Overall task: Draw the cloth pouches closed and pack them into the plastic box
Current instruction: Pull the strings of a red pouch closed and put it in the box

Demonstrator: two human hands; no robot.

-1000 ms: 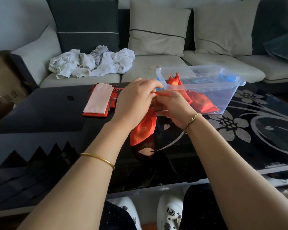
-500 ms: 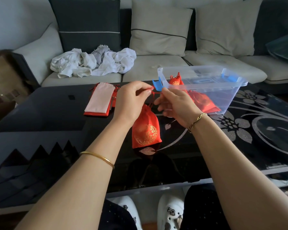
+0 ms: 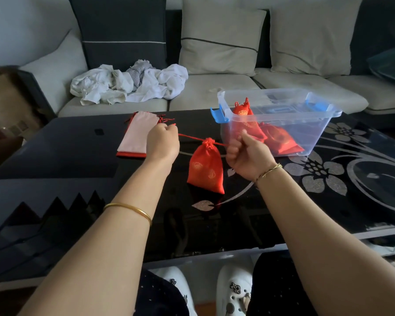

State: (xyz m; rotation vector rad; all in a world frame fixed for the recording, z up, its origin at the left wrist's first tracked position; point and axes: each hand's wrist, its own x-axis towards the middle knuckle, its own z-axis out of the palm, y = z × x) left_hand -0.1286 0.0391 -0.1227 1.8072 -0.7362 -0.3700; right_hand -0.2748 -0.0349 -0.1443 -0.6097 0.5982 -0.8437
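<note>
A red cloth pouch [image 3: 206, 168] with gold print hangs between my hands just above the black table, its neck gathered tight. My left hand [image 3: 162, 144] pinches the left end of its red drawstring [image 3: 189, 137], which runs taut to the pouch. My right hand [image 3: 249, 156] grips the right end, close to the box. The clear plastic box [image 3: 322, 131] with blue latches stands at the right and holds several closed red pouches [image 3: 278, 139]. A stack of flat pouches [image 3: 138, 136], pink side up, lies behind my left hand.
The glossy black glass table [image 3: 328, 201] has a silver flower pattern at the right. Behind it stands a sofa [image 3: 214, 92] with cushions and a heap of white laundry [image 3: 128, 84]. A cardboard box [image 3: 5, 106] sits at the far left. White shoes show below the table's front edge.
My hands have moved apart sideways, pulling the drawstring taut on both sides. The pouch's mouth has drawn shut and the pouch now hangs between them.
</note>
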